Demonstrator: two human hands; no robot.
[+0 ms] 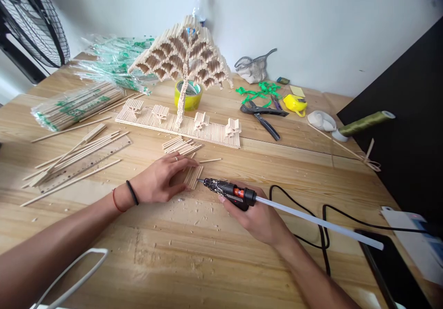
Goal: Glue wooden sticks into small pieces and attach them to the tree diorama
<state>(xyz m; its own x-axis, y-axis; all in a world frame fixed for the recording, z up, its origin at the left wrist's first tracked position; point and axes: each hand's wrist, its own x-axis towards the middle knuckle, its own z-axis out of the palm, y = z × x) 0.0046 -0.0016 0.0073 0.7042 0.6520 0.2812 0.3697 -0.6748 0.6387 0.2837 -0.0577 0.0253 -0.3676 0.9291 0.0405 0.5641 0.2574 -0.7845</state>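
Note:
My right hand (260, 216) grips a black hot glue gun (230, 193), with a long translucent glue stick (318, 223) sticking out of its back. The nozzle points left and meets the right edge of a small panel of short wooden sticks (192, 177) laid side by side on the table. My left hand (161, 177), wearing a ring and two wrist bands, curves round this panel, with thumb and fingers at its opposite ends. Just behind lies a pile of loose short sticks (178, 146). One single stick (211, 160) rests to the right of the pile.
Behind stands a stick model with a fan-shaped roof (187, 52) on a slatted base (148, 118). Bagged sticks (79, 103), long sticks and a ruler (86, 163) lie left. Pliers (265, 117), a yellow tape measure (295, 104), a black cable (325, 235) and a phone (391, 267) are right.

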